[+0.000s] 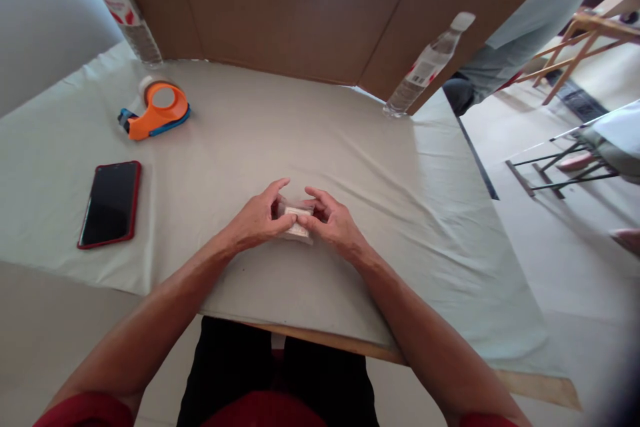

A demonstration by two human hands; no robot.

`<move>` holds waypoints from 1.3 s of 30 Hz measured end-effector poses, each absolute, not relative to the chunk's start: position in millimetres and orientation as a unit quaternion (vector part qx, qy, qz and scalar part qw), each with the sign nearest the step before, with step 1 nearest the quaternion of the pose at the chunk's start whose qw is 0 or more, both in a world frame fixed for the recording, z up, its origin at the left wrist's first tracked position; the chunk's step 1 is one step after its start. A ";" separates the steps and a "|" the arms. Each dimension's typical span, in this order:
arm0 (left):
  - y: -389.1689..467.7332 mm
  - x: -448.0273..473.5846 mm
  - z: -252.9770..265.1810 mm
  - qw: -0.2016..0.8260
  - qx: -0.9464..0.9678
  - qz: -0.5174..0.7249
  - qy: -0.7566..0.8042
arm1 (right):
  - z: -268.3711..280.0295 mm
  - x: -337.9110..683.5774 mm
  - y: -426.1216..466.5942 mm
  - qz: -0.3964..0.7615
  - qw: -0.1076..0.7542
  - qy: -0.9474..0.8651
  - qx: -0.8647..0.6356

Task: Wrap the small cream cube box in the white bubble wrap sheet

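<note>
Between my two hands is a small white packet in clear plastic wrap [299, 229], just above or on the cloth near the table's front. My left hand [261, 217] grips its left side, with the thumb across the top. From the right, my right hand [334, 221] holds the same packet, its thumb tip close to the left thumb. Both index fingers are raised and curved beyond the packet's far edge. What the other fingers do underneath is partly hidden, and the print on the packet is too small to read.
On the left lie a phone in a red case [111, 204] and an orange tape dispenser [159, 110]. Brown cardboard [300, 7] stands along the back, with a bottle [125, 10] at its left and another bottle [429, 67] at its right. A pale cloth [400, 213] covers the table.
</note>
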State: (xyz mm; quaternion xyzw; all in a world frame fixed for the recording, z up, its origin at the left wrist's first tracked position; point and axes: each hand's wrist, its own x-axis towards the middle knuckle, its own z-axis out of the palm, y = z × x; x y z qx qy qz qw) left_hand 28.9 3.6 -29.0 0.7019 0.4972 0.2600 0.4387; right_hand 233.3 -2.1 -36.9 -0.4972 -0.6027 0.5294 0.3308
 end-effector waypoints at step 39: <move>5.5 30.1 -20.4 0.532 0.638 0.249 0.498 | -19.8 230.6 27.1 0.550 0.281 -0.621 -0.482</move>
